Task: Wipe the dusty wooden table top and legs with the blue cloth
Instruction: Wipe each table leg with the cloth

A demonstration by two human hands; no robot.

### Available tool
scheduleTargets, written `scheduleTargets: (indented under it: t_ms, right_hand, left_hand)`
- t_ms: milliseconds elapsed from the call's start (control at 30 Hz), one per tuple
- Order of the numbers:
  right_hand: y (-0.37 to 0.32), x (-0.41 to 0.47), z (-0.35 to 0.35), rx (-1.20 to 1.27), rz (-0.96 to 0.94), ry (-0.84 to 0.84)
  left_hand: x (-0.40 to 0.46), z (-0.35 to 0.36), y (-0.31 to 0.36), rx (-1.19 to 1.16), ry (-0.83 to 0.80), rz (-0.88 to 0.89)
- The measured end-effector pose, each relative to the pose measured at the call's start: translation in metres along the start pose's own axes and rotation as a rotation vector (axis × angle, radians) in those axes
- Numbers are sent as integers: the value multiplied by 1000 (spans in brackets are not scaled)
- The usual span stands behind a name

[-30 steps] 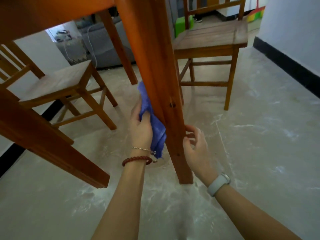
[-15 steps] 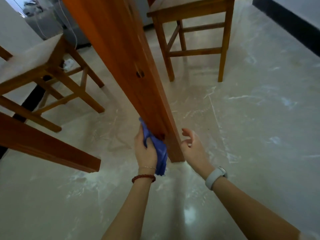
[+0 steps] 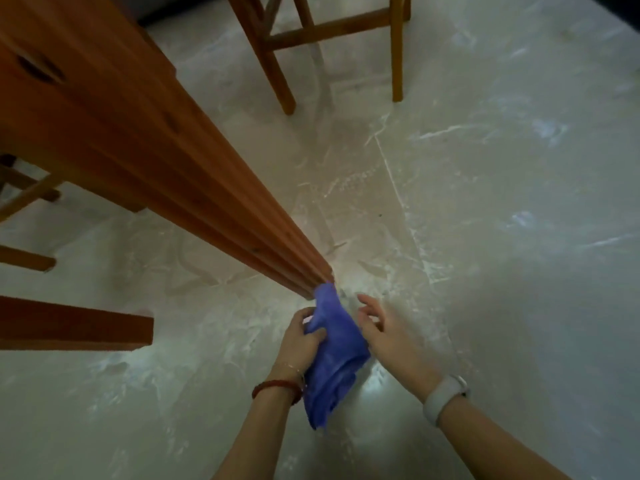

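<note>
An orange-brown wooden table leg (image 3: 194, 181) slants from the upper left down to its foot near the middle of the floor. My left hand (image 3: 299, 341) grips the blue cloth (image 3: 334, 351), whose top corner touches the foot of the leg while the rest hangs down past my wrist. My right hand (image 3: 384, 330) hovers just right of the cloth with its fingers spread and relaxed, holding nothing and clear of the leg.
A second table leg (image 3: 72, 323) ends at the left. A wooden chair's legs and rungs (image 3: 332, 29) stand at the top, and parts of another chair (image 3: 24, 202) show at the far left. Pale marble floor (image 3: 502, 237) lies all around.
My left hand slid the cloth down the leg to its foot. My right hand came off the leg and moved beside the cloth. The view tilted further down.
</note>
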State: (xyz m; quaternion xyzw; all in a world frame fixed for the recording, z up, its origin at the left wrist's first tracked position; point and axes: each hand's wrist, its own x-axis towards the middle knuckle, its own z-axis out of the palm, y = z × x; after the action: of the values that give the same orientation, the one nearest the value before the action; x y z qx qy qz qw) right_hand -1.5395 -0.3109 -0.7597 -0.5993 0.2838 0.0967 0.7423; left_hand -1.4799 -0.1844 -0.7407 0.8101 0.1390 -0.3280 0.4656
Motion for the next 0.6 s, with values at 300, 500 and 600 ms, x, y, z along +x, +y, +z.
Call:
scheduleTargets:
  t_ms: [300,500,600]
  right_hand:
    - [-22,0,10,185,-57,196]
    - [-109,-1,29,234,-638,271]
    - [-111,14,63,82,-764,294]
  left_hand:
    - [-22,8,10,-70,157,290]
    - [-23,-34,33,-256,548,332]
    - [-23,-48,49,-302,577,393]
